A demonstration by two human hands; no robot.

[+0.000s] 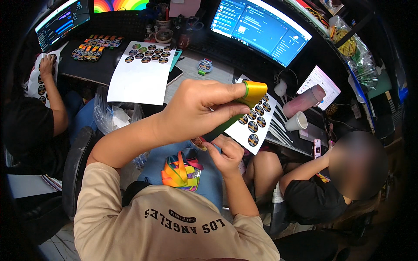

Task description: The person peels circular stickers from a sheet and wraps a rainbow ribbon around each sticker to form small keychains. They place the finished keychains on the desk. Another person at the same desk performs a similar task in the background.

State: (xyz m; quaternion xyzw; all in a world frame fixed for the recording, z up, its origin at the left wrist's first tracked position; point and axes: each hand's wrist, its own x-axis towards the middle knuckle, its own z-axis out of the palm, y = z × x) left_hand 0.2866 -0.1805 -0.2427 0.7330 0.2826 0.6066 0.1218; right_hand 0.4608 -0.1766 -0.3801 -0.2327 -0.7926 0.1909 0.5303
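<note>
My left hand (pixel 198 106) is raised and shut on a ribbon (pixel 252 92) that is yellow at its looped top and green where it runs down toward my lap. Below it, my right hand (pixel 226 153) pinches a small round medal (pixel 199 142) at the ribbon's lower end. A pile of rainbow-coloured ribbons (pixel 179 172) lies on my lap, just left of the right hand. Behind the hands, a white sheet of round dark stickers (pixel 257 124) hangs over the desk edge.
A second sticker sheet (pixel 141 74) and rows of medals (pixel 93 47) lie on the desk, below two lit monitors (pixel 261 26). A pink tumbler (pixel 305 100) and a white cup (pixel 297 122) stand at the right. One person sits at the left (pixel 43 113), another at the right (pixel 313 191).
</note>
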